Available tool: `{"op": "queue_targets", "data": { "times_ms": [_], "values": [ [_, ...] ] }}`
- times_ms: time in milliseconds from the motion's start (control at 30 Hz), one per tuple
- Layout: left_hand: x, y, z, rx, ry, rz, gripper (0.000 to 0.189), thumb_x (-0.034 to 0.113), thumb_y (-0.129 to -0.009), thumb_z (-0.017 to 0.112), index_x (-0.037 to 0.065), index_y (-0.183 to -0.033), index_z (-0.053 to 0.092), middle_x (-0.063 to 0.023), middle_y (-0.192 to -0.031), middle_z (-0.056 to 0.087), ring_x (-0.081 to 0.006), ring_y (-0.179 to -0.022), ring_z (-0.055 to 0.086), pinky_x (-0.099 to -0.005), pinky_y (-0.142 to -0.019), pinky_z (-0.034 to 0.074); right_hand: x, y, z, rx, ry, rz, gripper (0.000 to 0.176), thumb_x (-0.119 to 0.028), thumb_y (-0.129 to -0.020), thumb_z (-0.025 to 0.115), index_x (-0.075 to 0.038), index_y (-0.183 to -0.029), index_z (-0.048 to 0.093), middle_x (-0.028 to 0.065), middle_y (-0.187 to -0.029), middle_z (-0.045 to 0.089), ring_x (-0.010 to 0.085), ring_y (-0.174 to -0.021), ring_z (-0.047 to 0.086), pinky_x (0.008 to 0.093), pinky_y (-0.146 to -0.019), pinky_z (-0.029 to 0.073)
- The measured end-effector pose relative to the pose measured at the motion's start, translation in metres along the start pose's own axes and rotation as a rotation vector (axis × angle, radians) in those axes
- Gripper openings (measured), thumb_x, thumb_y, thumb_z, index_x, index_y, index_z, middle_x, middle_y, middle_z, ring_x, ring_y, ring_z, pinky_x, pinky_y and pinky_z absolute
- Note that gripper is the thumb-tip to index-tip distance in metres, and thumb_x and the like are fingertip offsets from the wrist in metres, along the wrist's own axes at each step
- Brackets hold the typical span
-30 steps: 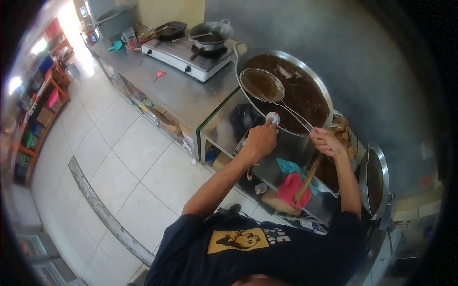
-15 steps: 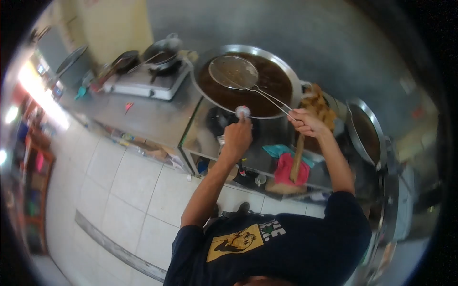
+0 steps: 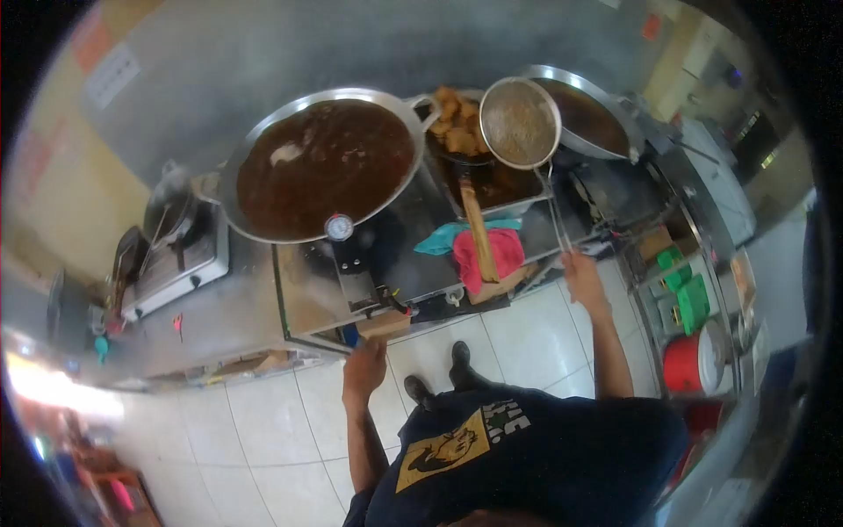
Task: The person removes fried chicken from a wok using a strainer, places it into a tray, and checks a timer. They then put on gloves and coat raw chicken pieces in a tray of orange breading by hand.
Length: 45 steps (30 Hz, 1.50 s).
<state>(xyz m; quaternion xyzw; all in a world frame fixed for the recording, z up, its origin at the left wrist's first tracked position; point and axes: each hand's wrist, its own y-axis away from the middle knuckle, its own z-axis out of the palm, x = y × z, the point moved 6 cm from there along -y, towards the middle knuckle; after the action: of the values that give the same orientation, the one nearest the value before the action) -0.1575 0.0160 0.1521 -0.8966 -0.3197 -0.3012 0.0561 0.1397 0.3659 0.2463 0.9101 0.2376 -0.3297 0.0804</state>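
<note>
My right hand (image 3: 581, 272) grips the long wire handle of a round mesh skimmer (image 3: 520, 123). The skimmer's basket hangs above the right end of a metal tray (image 3: 518, 204) and the rim of a second wok (image 3: 601, 123). Golden fried pieces (image 3: 457, 121) are piled at the tray's far end. A large wok of dark brown liquid (image 3: 325, 167) sits to the left, with a round thermometer dial (image 3: 339, 227) at its near rim. My left hand (image 3: 364, 369) hangs low in front of the steel counter (image 3: 307, 290), fingers loose, holding nothing.
A wooden handle (image 3: 477, 230) lies across a red cloth (image 3: 492, 255) and a teal cloth (image 3: 437, 239) on the counter. A gas stove (image 3: 171, 263) with pans stands at the left. A red bucket (image 3: 692, 362) and green containers (image 3: 689, 299) are at the right. The floor is white tile.
My right hand lifted the skimmer out of the large wok and swung it right over the tray. My left hand left the thermometer dial and dropped below the counter. The view turned right.
</note>
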Motion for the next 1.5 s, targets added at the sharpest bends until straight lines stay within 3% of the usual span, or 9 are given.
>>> {"op": "queue_targets", "data": {
  "times_ms": [100,267,433,633,767,1100,1267,1367,1500],
  "values": [
    [-0.052,0.021,0.037,-0.122,-0.024,0.043,0.021,0.025,-0.097,0.047,0.008,-0.101,0.059,-0.0241,-0.09,0.067,-0.0459,-0.086,0.063,-0.0582,-0.072,0.047,0.115,-0.025,0.035,0.188,0.721,-0.295,0.017,-0.01,-0.095,0.048,0.003,-0.103,0.057,0.0229,-0.076,0.066,0.0374,-0.067,0.069,0.0465,-0.058,0.057],
    [-0.069,0.043,0.009,-0.14,0.102,-0.031,0.028,0.03,-0.1,0.043,0.008,-0.101,0.062,-0.0203,-0.089,0.069,-0.0424,-0.089,0.065,-0.0546,-0.073,0.048,0.078,-0.039,0.01,0.164,0.686,-0.006,0.021,-0.009,-0.089,0.052,-0.001,-0.104,0.063,0.0237,-0.096,0.067,0.0396,-0.088,0.069,0.0491,-0.074,0.057],
    [-0.026,0.044,-0.012,-0.189,-0.027,0.001,0.035,0.032,-0.102,0.043,0.005,-0.105,0.064,-0.0179,-0.093,0.071,-0.0387,-0.093,0.066,-0.0484,-0.079,0.049,0.055,-0.061,0.003,0.118,1.009,-0.263,0.015,-0.012,-0.082,0.059,-0.007,-0.086,0.073,0.011,-0.097,0.071,0.0302,-0.087,0.072,0.0381,-0.069,0.058],
    [0.032,0.053,0.046,-0.438,-0.018,0.152,0.033,0.029,-0.101,0.045,0.005,-0.117,0.061,-0.0174,-0.103,0.071,-0.0311,-0.097,0.068,-0.0397,-0.083,0.05,0.014,-0.042,-0.011,-0.009,0.829,-0.004,0.017,-0.016,-0.071,0.068,-0.012,-0.084,0.078,0.0092,-0.086,0.075,0.0238,-0.081,0.073,0.0391,-0.064,0.058],
    [0.087,0.085,0.09,-0.589,0.075,0.239,0.031,0.024,-0.101,0.043,0.004,-0.118,0.061,-0.0164,-0.1,0.072,-0.0272,-0.097,0.068,-0.0363,-0.082,0.051,0.038,-0.038,-0.005,0.46,0.647,0.339,0.018,-0.016,-0.079,0.064,-0.01,-0.091,0.077,0.0063,-0.095,0.072,0.0223,-0.09,0.066,0.0358,-0.067,0.052],
    [0.19,0.16,0.204,-1.291,0.033,0.361,0.049,0.043,-0.103,0.045,0.005,-0.132,0.054,-0.0117,-0.114,0.068,-0.0136,-0.081,0.062,-0.0303,-0.075,0.05,0.086,0.003,-0.012,0.404,0.43,0.021,0.032,-0.023,-0.08,0.064,-0.001,-0.103,0.067,0.0193,-0.111,0.061,0.0355,-0.097,0.062,0.0462,-0.072,0.051],
    [0.255,0.182,0.256,-1.57,0.099,0.353,0.038,0.032,-0.105,0.042,0.002,-0.124,0.056,-0.0125,-0.097,0.073,0.0002,-0.047,0.029,-0.0193,-0.043,0.026,0.118,0.139,-0.116,0.815,0.104,-0.048,0.051,-0.03,-0.072,0.072,0.001,-0.111,0.061,0.0231,-0.115,0.059,0.0422,-0.102,0.059,0.05,-0.077,0.05],
    [0.313,0.194,0.278,-1.574,0.003,0.426,0.037,0.03,-0.105,0.04,0.002,-0.123,0.056,-0.0119,-0.095,0.073,-0.0005,-0.047,0.03,-0.02,-0.044,0.026,0.276,0.227,-0.111,0.841,0.096,0.147,0.017,-0.022,-0.077,0.065,-0.005,-0.076,0.063,0.0155,-0.072,0.061,0.0373,-0.075,0.06,0.0479,-0.069,0.048],
    [0.379,0.248,0.308,-1.756,-0.111,0.676,0.038,0.032,-0.105,0.04,0.003,-0.122,0.057,-0.0111,-0.091,0.073,-0.001,-0.047,0.029,-0.0208,-0.043,0.026,0.495,0.574,0.001,1.382,0.118,0.734,0.039,-0.004,-0.071,0.058,-0.007,-0.109,0.066,0.0173,-0.113,0.063,0.0367,-0.109,0.057,0.0467,-0.095,0.045]
  ]
}}
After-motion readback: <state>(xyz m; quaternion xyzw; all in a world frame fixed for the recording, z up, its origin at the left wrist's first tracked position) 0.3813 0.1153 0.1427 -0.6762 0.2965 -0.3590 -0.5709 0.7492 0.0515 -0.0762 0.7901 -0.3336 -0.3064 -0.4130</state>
